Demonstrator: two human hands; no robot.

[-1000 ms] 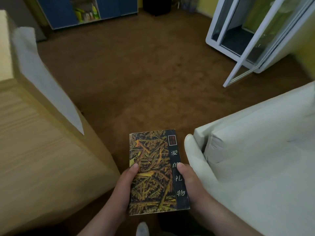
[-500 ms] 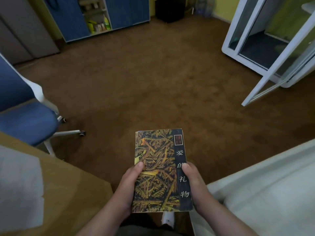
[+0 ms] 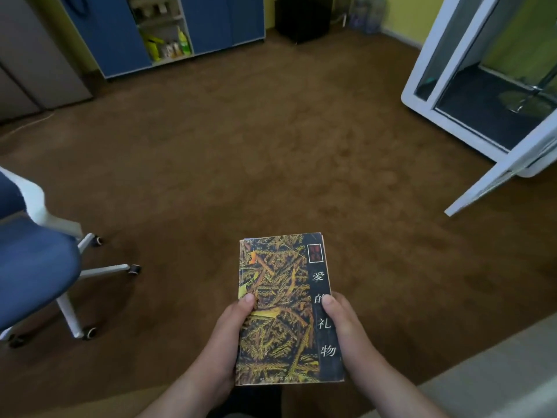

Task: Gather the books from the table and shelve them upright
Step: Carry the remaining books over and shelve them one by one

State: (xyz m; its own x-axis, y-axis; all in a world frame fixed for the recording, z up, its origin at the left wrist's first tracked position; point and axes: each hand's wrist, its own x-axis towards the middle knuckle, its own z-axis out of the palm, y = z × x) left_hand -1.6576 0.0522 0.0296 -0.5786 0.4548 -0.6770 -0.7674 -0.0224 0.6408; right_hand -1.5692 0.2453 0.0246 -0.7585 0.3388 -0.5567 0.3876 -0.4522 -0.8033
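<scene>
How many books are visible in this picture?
1. The book is held between the left hand and right hand, low at centre. Others may lie outside the view.

We are holding a paperback book [image 3: 286, 309] flat, front cover up, between both hands: our left hand [image 3: 223, 342] is gripping its left edge with the thumb on the cover, and our right hand [image 3: 346, 333] is gripping the right edge likewise. Brown carpet [image 3: 241, 146] is lying beneath. A blue office chair [image 3: 33, 267] is standing at left, a blue cabinet [image 3: 168, 28] far ahead, and a white glass-doored booth [image 3: 470, 95] at right.
</scene>
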